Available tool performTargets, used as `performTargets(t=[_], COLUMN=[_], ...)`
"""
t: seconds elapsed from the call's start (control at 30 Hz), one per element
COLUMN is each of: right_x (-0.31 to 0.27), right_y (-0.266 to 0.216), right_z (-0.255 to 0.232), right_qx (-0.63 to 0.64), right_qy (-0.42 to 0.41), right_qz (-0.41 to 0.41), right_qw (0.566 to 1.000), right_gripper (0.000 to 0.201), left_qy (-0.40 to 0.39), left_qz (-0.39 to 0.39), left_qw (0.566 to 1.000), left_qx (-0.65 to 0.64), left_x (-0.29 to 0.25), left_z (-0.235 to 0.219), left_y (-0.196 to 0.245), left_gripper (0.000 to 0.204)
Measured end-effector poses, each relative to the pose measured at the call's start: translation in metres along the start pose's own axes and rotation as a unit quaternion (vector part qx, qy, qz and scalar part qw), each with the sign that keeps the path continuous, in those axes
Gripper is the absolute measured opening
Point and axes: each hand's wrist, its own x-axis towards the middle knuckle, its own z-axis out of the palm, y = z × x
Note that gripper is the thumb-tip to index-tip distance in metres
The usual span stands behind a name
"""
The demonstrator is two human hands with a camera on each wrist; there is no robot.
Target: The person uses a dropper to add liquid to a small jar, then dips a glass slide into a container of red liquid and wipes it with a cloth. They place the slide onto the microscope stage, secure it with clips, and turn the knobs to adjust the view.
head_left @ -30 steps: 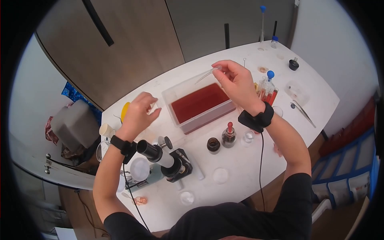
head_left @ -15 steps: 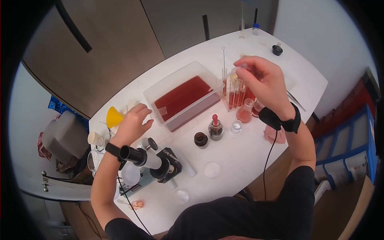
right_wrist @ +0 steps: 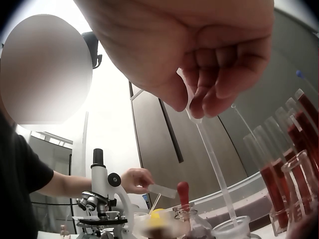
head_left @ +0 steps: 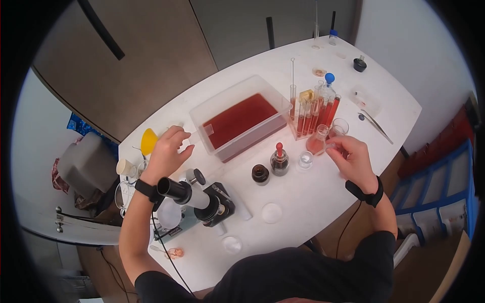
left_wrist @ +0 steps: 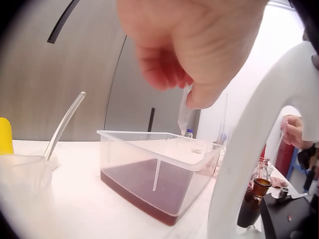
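Note:
In the head view my left hand (head_left: 171,151) hovers left of a clear plastic tub (head_left: 275,121) of dark red liquid. It pinches a clear glass slide (left_wrist: 184,109) between thumb and fingers, also seen edge-out in the right wrist view. My right hand (head_left: 351,157) is at the table's right side, beside a conical flask (head_left: 317,143) of pale red liquid. Its thumb and fingertips pinch a clear plastic dropper pipette (right_wrist: 214,159), slanting downward. The pipette's tip overlaps the rim of a small glass cup (right_wrist: 234,228) in the right wrist view.
A microscope (head_left: 207,199) stands before my left forearm. A brown bottle (head_left: 260,174) and a red-topped dropper bottle (head_left: 279,160) stand mid-table. Racked test tubes (head_left: 310,118) of red liquid are behind the flask. Tweezers (head_left: 376,126) lie at right, a yellow funnel (head_left: 149,141) at left.
My right hand has carried the pipette from over the tub, past the test tubes, down towards me beside the flask. My left hand stays left of the tub with the slide. The head view has shifted.

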Motion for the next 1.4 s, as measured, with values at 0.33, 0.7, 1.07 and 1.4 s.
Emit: performTargets(t=[0.33,0.7,1.07,1.4], right_x=[-0.015,-0.043,-0.057,-0.065], right_y=[0.003,0.036,0.052,0.055], right_z=[0.016,0.001,-0.005,-0.011], right_qx=[-0.175,-0.061,0.017,0.059], right_qy=[-0.046,0.005,0.054,0.072], right_qz=[0.011,0.062,0.064,0.087], right_qw=[0.983,0.996,0.996,0.992], right_gripper=[0.020,0.022,0.013,0.011], left_qy=[0.003,-0.062,-0.061,-0.051], left_qz=[0.019,0.079,0.113,0.118], left_qw=[1.000,0.993,0.987,0.989], left_qx=[0.001,0.065,0.099,0.068], left_x=[-0.009,-0.014,-0.015,-0.016], left_z=[0.003,0.002,0.001,0.000], left_y=[0.003,-0.002,-0.009,-0.013], left_gripper=[0.023,0.022,0.023,0.023])
